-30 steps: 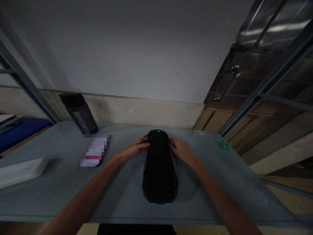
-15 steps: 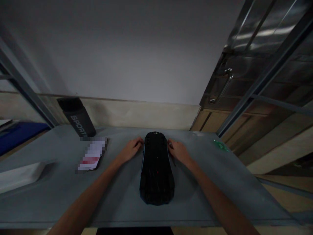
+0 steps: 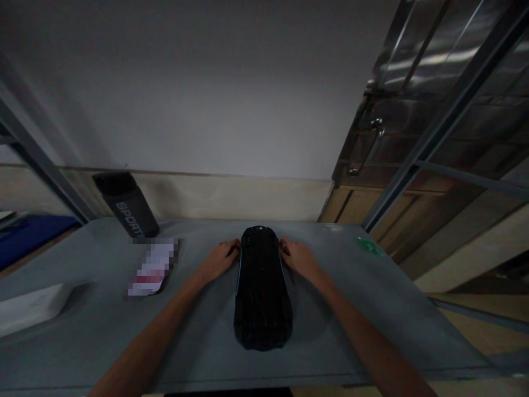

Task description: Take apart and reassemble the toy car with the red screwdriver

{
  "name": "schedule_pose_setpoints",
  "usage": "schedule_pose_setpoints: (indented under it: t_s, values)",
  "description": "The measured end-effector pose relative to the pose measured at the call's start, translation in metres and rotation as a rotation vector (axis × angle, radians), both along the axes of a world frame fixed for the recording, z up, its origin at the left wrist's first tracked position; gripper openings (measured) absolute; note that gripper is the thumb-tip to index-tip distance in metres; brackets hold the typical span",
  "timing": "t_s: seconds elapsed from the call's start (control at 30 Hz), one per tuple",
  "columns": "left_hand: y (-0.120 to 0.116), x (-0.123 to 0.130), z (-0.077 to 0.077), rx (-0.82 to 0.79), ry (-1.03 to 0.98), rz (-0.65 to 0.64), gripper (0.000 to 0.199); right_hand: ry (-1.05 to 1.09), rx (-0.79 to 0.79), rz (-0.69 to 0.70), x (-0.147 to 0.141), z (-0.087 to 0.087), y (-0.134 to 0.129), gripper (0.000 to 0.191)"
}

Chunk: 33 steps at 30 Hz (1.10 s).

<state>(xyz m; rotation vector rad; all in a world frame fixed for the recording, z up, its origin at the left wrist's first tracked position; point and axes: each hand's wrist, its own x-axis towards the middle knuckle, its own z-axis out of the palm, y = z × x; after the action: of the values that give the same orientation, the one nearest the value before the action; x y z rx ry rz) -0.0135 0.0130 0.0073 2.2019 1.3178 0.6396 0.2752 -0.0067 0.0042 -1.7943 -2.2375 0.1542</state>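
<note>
L hand (image 3: 221, 259) has curled fingers since earlier, beside blk toy car (image 3: 262, 286); R hand (image 3: 298, 257) bent opp.; can't tell if holding.

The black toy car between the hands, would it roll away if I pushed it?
Probably not: the toy car seems to lie underside up, so it would likely slide. It lies long and flat on the table, so tipping seems unlikely. Its moulded-looking shell suggests it's stiff.

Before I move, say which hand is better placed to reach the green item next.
Right hand, probably: it is nearer the green item, with the black toy car between that and the left hand.
</note>
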Motion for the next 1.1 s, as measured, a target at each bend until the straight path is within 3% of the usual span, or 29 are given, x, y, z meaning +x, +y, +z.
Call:
schedule_pose_setpoints:
  t_s: [1.1]
  values:
    - [-0.0022,0.0001,0.0047,-0.019,0.007,-0.011,0.021,0.008,0.000,0.013,-0.0008,0.0034,-0.0033,0.019]
